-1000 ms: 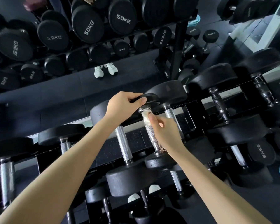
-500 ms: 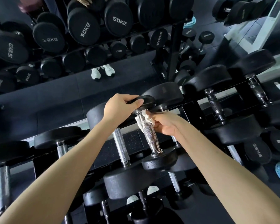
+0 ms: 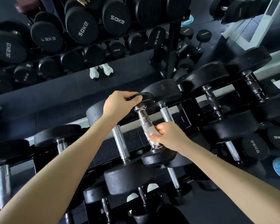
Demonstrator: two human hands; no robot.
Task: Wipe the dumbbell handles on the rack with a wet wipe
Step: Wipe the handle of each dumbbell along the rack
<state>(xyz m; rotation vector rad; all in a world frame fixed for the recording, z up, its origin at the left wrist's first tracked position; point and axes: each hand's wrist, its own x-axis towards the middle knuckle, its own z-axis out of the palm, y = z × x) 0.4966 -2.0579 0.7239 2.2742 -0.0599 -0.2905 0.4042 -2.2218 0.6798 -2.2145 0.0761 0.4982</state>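
Two hands work one small dumbbell (image 3: 158,159), held tilted over the larger dumbbells on the rack's (image 3: 187,109) top row. Nearest, the right hand (image 3: 170,136) pinches the wet wipe (image 3: 149,135) round the lower end of the knurled chrome handle (image 3: 143,120), just above the near head. Farther off, the left hand (image 3: 120,104) grips the far rubber head (image 3: 146,97). Assessment: dense, rigid; wetted chrome likely slick, so hold by the rubber heads. The limp wipe may snag on knurling.
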